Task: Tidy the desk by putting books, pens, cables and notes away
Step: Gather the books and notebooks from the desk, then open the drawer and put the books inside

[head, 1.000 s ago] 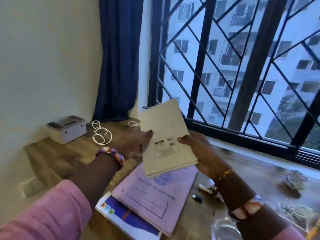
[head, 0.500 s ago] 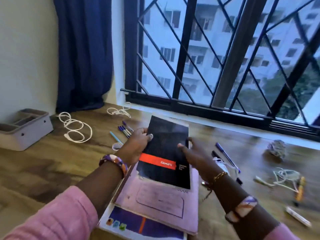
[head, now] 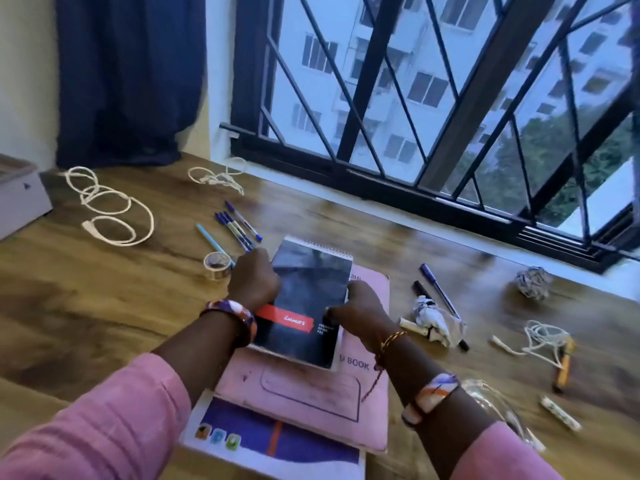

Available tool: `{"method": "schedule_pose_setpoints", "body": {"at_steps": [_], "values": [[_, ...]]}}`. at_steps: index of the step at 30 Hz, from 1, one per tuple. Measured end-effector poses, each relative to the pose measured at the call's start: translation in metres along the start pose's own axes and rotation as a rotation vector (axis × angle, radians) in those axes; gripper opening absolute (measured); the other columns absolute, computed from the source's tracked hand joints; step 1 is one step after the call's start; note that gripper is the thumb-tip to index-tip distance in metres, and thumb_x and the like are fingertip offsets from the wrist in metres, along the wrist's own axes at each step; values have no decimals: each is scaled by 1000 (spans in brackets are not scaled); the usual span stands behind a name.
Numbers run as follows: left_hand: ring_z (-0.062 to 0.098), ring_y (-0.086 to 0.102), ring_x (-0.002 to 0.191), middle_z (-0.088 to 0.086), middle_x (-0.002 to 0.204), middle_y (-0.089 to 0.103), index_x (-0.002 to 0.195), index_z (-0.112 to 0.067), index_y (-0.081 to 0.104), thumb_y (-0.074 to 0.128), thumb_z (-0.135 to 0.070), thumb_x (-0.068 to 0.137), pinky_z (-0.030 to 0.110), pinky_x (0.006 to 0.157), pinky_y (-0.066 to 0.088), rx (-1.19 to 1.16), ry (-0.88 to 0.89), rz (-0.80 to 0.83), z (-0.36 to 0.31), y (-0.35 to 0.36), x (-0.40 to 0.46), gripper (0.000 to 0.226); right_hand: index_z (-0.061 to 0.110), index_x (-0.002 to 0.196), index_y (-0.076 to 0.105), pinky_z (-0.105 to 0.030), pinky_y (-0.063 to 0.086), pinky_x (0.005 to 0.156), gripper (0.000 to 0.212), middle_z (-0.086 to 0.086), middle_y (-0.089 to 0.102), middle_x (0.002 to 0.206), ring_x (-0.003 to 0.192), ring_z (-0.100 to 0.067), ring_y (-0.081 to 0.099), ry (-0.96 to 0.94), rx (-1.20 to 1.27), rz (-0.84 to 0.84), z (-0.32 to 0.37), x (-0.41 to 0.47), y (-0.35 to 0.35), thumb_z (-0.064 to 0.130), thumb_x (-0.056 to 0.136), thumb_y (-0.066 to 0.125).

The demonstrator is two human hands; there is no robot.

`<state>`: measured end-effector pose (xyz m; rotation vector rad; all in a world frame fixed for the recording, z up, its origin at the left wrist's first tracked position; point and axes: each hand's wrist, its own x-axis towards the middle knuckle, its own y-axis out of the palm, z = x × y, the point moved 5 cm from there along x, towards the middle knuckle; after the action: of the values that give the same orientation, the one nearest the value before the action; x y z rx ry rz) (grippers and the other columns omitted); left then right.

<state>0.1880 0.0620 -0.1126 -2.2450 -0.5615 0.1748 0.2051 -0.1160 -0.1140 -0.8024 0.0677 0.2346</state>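
Head view, near: white-bordered purple book (head: 277, 445) under pink record book (head: 311, 393). On top, black spiral notepad with red band (head: 304, 306), gripped at both side edges by left hand (head: 254, 282) and right hand (head: 360, 311), fingers closed on it. Beyond, on wooden counter (head: 104, 289): blue pens (head: 235, 225), white coiled cable (head: 110, 209).

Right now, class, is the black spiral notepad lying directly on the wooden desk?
No, the black spiral notepad lies on the pink record book, not the wooden desk.

black spiral pad (head: 304, 306), earlier held up, now rests on pink book (head: 311, 393).
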Motion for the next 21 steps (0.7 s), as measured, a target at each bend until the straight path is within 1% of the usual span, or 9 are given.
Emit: {"method": "schedule_pose_setpoints", "body": {"at_steps": [2,5,8,10,12,14,17,19,21], "values": [[42,59,97,29,94,64,78,3,57,56,0,76,41,78,45,-1,16,16,1,-3,-2,4,-5,90,63,-40,52,76,25,-14,63,90,87,-29,61,-23,-69,-21,4,-2,-2,1,66,65],[40,60,94,26,91,65,76,1,55,57,-1,74,39,75,45,20,48,41,4,-1,-9,3,-2,97,61,-37,53,80,26,-13,63,98,94,-28,60,-39,-105,21,9,-11,0,1,72,66],[40,62,93,23,93,66,89,1,60,53,-2,71,37,72,47,77,64,75,11,6,-19,20,3,108,58,-30,46,79,32,-7,56,98,97,-24,56,-103,-201,134,12,-30,7,7,78,68],[40,61,98,23,100,65,98,0,60,54,-2,71,37,75,49,128,71,90,12,7,-30,28,3,131,47,-23,40,92,52,-8,55,122,117,-23,51,-179,-204,163,12,-43,7,7,81,65],[39,56,108,22,113,59,113,-1,54,57,-5,75,39,85,47,196,74,54,10,5,-46,38,6,137,41,-21,33,100,58,-12,48,138,126,-23,45,-267,-231,128,10,-61,4,7,83,61],[39,50,114,20,122,52,124,-4,44,58,-12,78,42,91,43,239,83,1,3,0,-72,49,9,133,47,-24,34,101,50,-13,48,137,126,-25,45,-425,-313,41,2,-85,1,9,84,58],[41,50,113,24,123,53,130,-1,41,62,-19,81,44,94,41,255,184,-51,-12,3,-129,56,22,111,60,-31,51,79,30,-5,61,114,103,-24,59,-622,-301,-136,-24,-145,-8,17,84,51],[42,55,103,27,113,59,124,3,45,62,-20,77,45,86,49,252,331,-135,-20,13,-180,56,27,96,56,-30,50,60,19,-1,64,91,80,-22,61,-695,-259,-168,-57,-198,-9,18,80,48],[37,53,103,27,113,61,122,2,44,51,-30,73,41,85,51,285,480,-195,-28,24,-227,59,28,92,52,-25,48,53,18,5,62,83,72,-17,60,-737,-354,-138,-103,-244,4,21,77,48]]}}
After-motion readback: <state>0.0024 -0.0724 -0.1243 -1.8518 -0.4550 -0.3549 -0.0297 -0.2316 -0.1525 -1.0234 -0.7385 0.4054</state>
